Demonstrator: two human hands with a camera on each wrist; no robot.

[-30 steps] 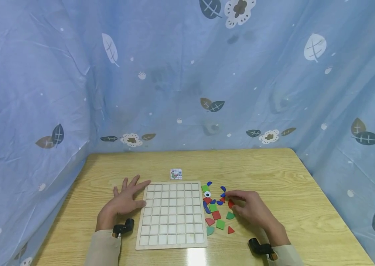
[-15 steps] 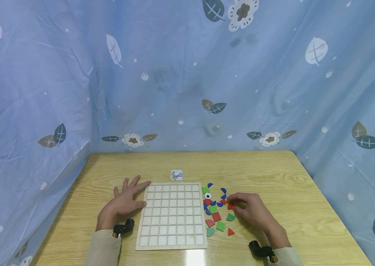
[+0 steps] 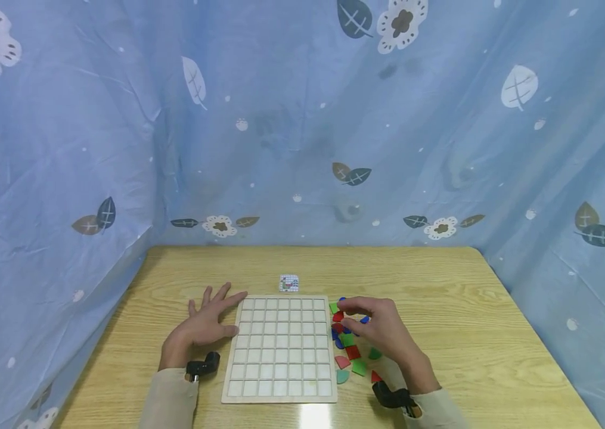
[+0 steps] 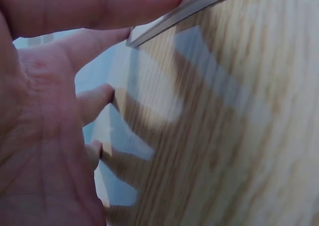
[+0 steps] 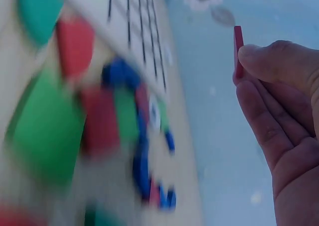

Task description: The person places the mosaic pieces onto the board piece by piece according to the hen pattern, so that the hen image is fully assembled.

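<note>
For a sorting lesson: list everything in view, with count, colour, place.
Cloth: count unclear, patterned blue, background.
Table: one, wood-toned, foreground.
Grid board: one, pale, on table.
Card: one, white, coloured print, beyond board.
Loose pieces: several, some hidden; red, green, blue; right of board.
Eye disc: one, white and dark, among pieces.
Held piece: one, red, in right hand.
Wrist cameras: two, black, left and right.
Sleeves: two, beige, bottom edge.
Left hand: one, bare, at board's left edge.
Right hand: one, bare, above pieces.
</note>
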